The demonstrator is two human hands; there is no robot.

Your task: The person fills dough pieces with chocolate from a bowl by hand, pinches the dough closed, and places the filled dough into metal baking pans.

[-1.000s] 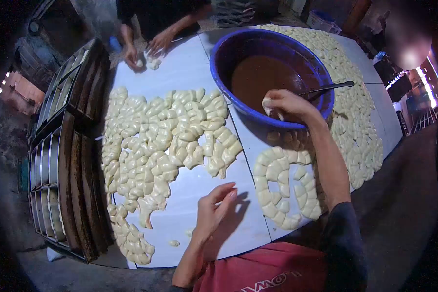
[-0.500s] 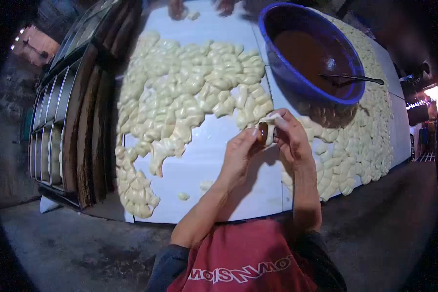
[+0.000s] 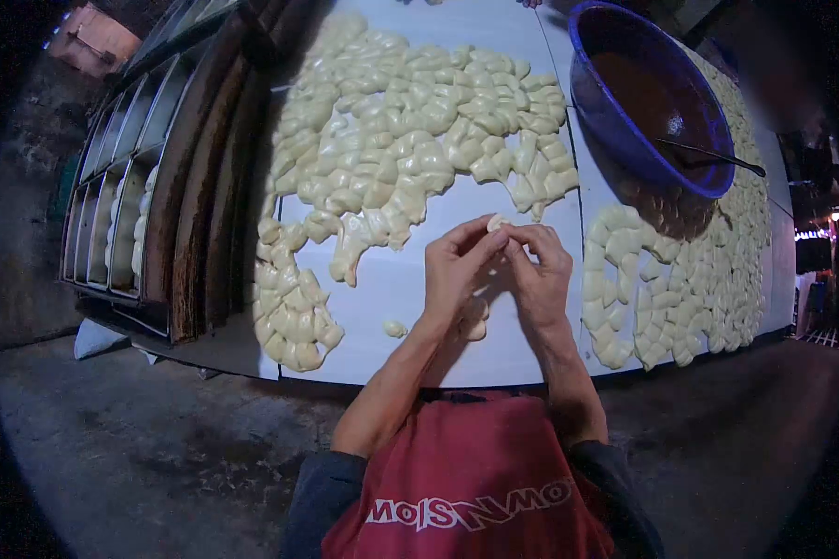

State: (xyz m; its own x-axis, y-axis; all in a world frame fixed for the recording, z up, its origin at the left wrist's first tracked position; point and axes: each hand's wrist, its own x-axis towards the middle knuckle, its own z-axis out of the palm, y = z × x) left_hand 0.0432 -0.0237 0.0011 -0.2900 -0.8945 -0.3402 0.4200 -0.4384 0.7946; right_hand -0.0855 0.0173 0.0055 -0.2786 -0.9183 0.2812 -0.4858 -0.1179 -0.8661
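Observation:
Over the white tabletop [image 3: 373,289], my left hand [image 3: 459,265] and my right hand [image 3: 543,265] come together at the fingertips. Both are closed on a small piece of pale dough [image 3: 497,222], of which only the top edge shows. Whether brown filling is inside cannot be seen from here. Just beyond my fingers lies a sheet of glossy pale dough pieces [image 3: 401,121], packed side by side. Below my left hand, another dough piece [image 3: 475,320] is partly hidden by the wrist, and a small lump [image 3: 395,329] sits to its left.
A blue basin [image 3: 587,88] of brown paste [image 3: 639,93] stands at the back right, a long-handled spoon [image 3: 718,154] leaning in it. More dough pieces [image 3: 680,307] cover the right side. At left is a rack of divided trays [image 3: 126,177]. Another person's fingers show at the far edge.
My fingers have closed over the dough, and the brown filling that showed is now out of sight. The view has shifted, so the table and basin appear higher and farther right.

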